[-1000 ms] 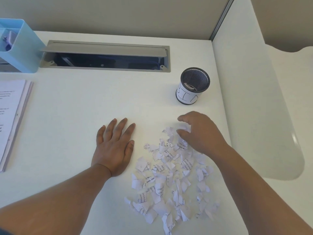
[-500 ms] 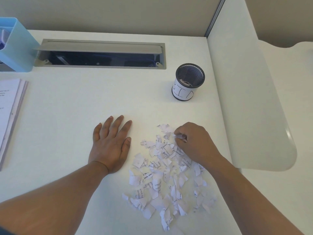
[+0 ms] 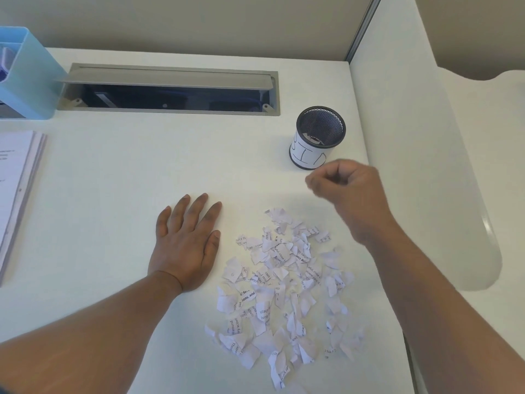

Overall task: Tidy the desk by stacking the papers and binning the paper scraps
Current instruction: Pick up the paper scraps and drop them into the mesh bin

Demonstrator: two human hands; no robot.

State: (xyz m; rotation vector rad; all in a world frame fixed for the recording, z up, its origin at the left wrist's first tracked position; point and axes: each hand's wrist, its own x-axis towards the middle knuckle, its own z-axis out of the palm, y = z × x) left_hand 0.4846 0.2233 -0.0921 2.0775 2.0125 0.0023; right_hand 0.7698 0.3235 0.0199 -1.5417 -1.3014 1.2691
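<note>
Mostly loose scraps (image 3: 284, 282) piled mid-desk, near the mesh bin (image 3: 319, 137). Featherlight, flimsy, apt to flutter; best pinched in small bunches from pile top. Right hand (image 3: 346, 189) curled, blurred, by bin, contents can't tell. Left hand (image 3: 184, 243) flat, fingers straight on desk (image 3: 113, 172). Papers (image 3: 17, 189) stacked far left.

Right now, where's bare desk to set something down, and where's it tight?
Free: the wide white strip between the grey cable hatch and the flat left hand, running left to the stack of printed papers. Crowded: the torn paper scraps fill the front right; the right hand hovers close to the black mesh cup.
</note>
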